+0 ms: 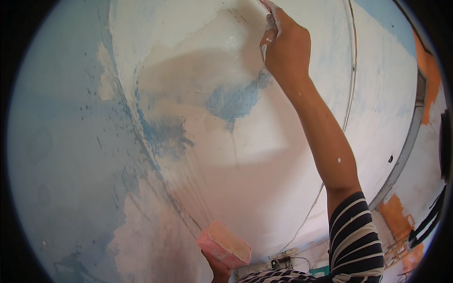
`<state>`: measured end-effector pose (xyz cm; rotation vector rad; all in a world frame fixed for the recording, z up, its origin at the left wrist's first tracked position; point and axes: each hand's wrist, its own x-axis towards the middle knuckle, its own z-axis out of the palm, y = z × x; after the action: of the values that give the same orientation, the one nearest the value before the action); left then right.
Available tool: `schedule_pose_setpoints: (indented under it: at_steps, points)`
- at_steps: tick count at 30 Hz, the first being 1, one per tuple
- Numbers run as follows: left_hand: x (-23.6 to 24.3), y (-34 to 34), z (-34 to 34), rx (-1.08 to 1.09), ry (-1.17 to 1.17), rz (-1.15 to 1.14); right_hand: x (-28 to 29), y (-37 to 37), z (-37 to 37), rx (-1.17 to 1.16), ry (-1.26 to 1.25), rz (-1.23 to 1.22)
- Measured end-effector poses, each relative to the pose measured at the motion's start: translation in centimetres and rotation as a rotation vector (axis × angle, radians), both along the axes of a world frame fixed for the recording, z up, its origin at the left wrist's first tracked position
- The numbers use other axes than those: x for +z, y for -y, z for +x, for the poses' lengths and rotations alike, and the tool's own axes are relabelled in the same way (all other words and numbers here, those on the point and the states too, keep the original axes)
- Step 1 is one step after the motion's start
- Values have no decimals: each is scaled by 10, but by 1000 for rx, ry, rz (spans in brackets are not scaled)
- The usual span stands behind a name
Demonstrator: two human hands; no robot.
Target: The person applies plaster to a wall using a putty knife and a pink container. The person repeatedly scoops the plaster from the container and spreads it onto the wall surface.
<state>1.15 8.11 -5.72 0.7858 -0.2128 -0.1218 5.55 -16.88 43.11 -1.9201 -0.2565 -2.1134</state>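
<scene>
My right hand (289, 46) is raised against the upper part of a wall (255, 188) smeared with whitish filler. Its fingers are closed, with white smears on them. A thin pinkish edge shows at the fingertips, but the top of the picture cuts it off, so its kind cannot be made out. Low in the view, my left hand (219, 270) grips a pink rectangular tub (231, 260) from below and the side. Pale paste coats the tub's inside. Between the hands, patches of blue paint (231, 101) show through the filler.
A wall corner (153, 162) runs down the left, with a blue, patchy wall beyond it. A thin cable (354, 70) hangs down the wall on the right. Low down are a dark box with wires (281, 262) and a green thing (320, 271). Orange patches (396, 217) mark the far right wall.
</scene>
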Motion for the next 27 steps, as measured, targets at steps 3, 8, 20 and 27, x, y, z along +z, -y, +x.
schedule_pose_setpoints:
  at_steps: [3, 8, 20, 27]
  points:
    - [-1, 1, 3, -20, -5, 1, -14, 7, 27, -412, -142, -186]
    - [8, -1, 1, -32, 5, 19, -61, -30, 25, -44, -164, -404]
    - [7, 3, -1, -44, -31, 23, -77, -7, 61, -453, -93, -477]
    - [30, 3, -8, -73, 35, 69, -25, -6, 14, -304, 98, -239]
